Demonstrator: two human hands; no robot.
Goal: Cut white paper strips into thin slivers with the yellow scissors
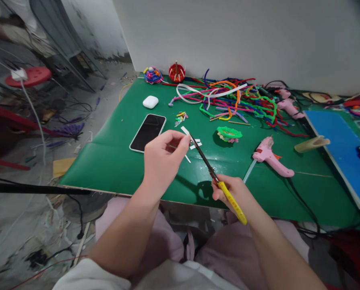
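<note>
Between the thumb and fingertips of my left hand [167, 155] is a small white strip [185, 130]. My right hand [232, 189] grips a pair of scissors [230, 201] with yellow handles, and the dark blades point up and left to the strip at my left fingertips. Whether the blades touch the strip, I cannot tell. Several short white cut pieces [195, 143] lie on the green table just beyond the blades. A black-screened phone [148, 132] rests left of my left hand. To the right of the scissors lies a pink glue gun [272, 158] with a clear glue stick.
A tangle of coloured pipe cleaners [228, 98] covers the back of the green table [101, 161]. A green frilled craft piece [229, 133], a white earbud case [150, 102] and small coloured bits [181, 117] lie nearer. A blue board [340, 141] stands right. Cables trail at the right edge.
</note>
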